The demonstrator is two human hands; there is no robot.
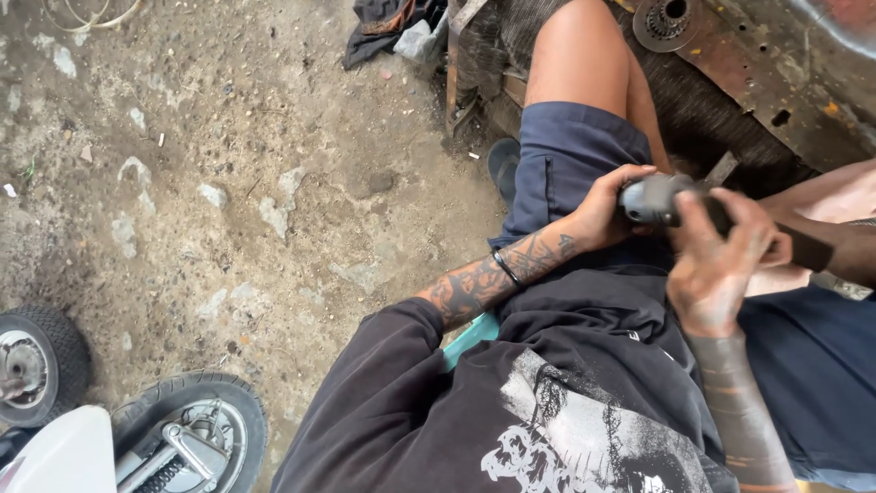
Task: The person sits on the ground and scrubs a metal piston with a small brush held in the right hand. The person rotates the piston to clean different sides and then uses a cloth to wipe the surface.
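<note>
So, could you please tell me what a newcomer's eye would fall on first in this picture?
Probably the grey power tool at the right, over the person's lap: the left hand grips its rounded end and the right hand closes over its dark handle. Next, the tattooed left forearm with its black wristband. At the lower left, two small rubber-tyred wheels rest on the dirt floor.
</note>
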